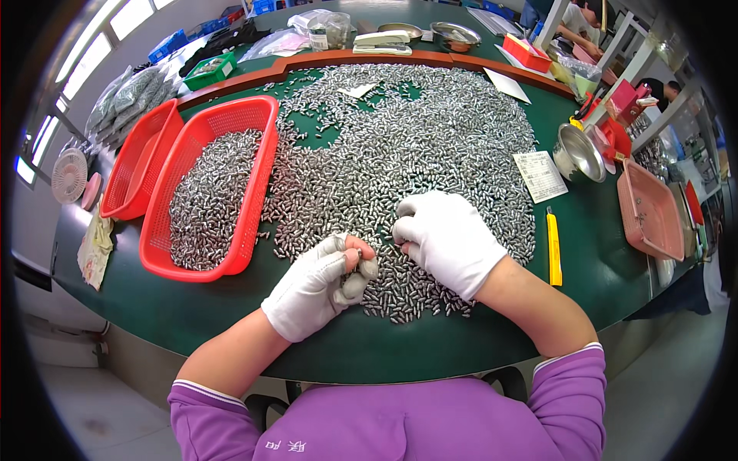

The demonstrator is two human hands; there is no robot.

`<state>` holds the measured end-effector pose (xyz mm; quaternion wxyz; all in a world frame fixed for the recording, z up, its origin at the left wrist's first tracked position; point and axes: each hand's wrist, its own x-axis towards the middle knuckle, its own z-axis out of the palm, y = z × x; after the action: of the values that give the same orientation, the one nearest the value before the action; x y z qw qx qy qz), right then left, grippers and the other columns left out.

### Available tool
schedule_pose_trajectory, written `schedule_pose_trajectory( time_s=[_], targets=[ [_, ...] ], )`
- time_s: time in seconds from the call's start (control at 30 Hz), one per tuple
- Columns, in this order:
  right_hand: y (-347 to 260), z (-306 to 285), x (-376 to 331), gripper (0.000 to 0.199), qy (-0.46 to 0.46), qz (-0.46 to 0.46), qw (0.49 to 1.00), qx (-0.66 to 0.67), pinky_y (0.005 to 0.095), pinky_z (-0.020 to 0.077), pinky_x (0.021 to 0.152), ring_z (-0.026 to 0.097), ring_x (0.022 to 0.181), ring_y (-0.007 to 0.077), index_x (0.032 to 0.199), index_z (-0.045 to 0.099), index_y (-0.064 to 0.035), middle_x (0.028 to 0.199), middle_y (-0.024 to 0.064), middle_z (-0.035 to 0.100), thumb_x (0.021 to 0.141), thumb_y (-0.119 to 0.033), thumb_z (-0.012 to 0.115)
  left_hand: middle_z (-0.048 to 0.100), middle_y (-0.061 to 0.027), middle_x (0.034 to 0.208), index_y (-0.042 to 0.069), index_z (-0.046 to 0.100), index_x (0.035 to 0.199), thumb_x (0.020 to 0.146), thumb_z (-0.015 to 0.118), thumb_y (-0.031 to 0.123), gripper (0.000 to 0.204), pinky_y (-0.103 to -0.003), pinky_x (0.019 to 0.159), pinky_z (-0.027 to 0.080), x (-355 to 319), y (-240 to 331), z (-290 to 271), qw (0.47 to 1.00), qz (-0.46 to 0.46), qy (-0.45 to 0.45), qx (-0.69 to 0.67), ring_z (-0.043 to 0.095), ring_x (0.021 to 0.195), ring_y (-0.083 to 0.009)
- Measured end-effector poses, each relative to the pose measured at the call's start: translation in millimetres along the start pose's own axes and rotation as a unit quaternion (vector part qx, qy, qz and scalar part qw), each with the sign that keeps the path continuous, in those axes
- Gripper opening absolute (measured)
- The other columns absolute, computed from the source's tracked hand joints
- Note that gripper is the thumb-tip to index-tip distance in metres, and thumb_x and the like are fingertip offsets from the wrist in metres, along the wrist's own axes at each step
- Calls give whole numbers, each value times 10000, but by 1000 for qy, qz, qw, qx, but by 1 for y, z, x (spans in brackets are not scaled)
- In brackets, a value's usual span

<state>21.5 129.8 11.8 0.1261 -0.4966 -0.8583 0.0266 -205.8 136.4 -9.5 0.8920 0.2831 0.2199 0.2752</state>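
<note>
A broad heap of small silvery, bullet-shaped metal pieces (pixel 461 115) spreads over the green table. At its near edge is my left hand (pixel 319 283), in a white glove with bare thumb and forefinger tips. Those tips are pinched on what looks like one small metal piece (pixel 359 253); the other gloved fingertips are grey with dirt. My right hand (pixel 450 240), also gloved in white, rests over the heap just to the right. Its fingers are curled and pressed together with a bare tip showing, and whatever they hold is hidden.
A red perforated basket (pixel 265 165) of the same pieces stands left, beside another red basket (pixel 142 165). On the right lie a yellow cutter knife (pixel 553 250), a printed slip (pixel 540 175), a steel bowl (pixel 579 154) and a pink basket (pixel 649 211). A brown wooden ledge (pixel 369 58) borders the heap's far side.
</note>
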Motion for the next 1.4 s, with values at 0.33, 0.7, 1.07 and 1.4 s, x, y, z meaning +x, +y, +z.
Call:
schedule_pose_trajectory(
  time_s=[0.33,0.7,1.07,1.4],
  targets=[
    [1,-7,-2,96,-9,-10,1000,6,393,503,767,612,880,278,826,675,-98,920,62,606,762,-168,689,583,-25,899,68,568,1065,949,603,271,237,-206,587,367,1,0,-3,1000,-5,0,0,439,643,-84],
    [-2,1,0,73,-6,25,999,-39,398,508,757,620,851,284,779,654,-74,903,73,615,764,-143,671,591,-33,915,56,565,1092,957,593,248,237,-192,587,382,1,-1,-2,1000,-12,11,-20,456,659,-82],
    [-14,-7,8,148,140,-84,955,245,373,516,742,634,858,283,842,645,-66,961,77,653,737,-86,747,589,-18,961,93,531,1123,906,678,177,275,-176,625,389,0,-2,0,1000,-8,-8,-4,456,695,-42],
    [0,-1,4,278,102,-10,992,73,393,509,815,627,925,286,1033,673,-74,1019,88,646,767,-147,702,605,-9,911,94,564,1069,938,642,199,184,-174,597,379,-1,-2,1,999,-3,16,34,446,655,-44]
  ],
)
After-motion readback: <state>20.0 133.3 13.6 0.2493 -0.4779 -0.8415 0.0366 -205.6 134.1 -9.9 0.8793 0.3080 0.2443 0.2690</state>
